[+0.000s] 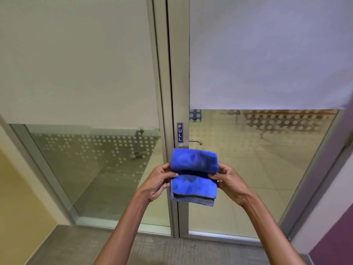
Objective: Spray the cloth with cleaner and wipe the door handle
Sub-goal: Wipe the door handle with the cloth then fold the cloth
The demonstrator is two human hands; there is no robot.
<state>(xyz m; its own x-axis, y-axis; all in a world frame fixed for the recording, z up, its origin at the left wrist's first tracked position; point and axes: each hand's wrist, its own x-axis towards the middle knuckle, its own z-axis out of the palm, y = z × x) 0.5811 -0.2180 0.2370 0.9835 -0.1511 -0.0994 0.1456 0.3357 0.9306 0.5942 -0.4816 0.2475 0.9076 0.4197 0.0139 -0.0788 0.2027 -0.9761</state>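
A folded blue cloth [193, 175] with darker damp patches is held up in front of the door frame. My left hand [159, 180] pinches its left edge and my right hand [227, 178] pinches its right edge. Just above the cloth, a silver lever door handle [195, 141] pokes out to the right of the frame, partly hidden by the cloth's top. A blue PULL label [179, 132] sits on the frame above the handle. No spray bottle is in view.
A glass door [257, 169] with a frosted upper panel stands on the right, a fixed glass panel [95, 169] on the left. Grey carpet [152, 251] lies underfoot. A yellow wall [17, 207] is at left, a purple wall [334, 241] at right.
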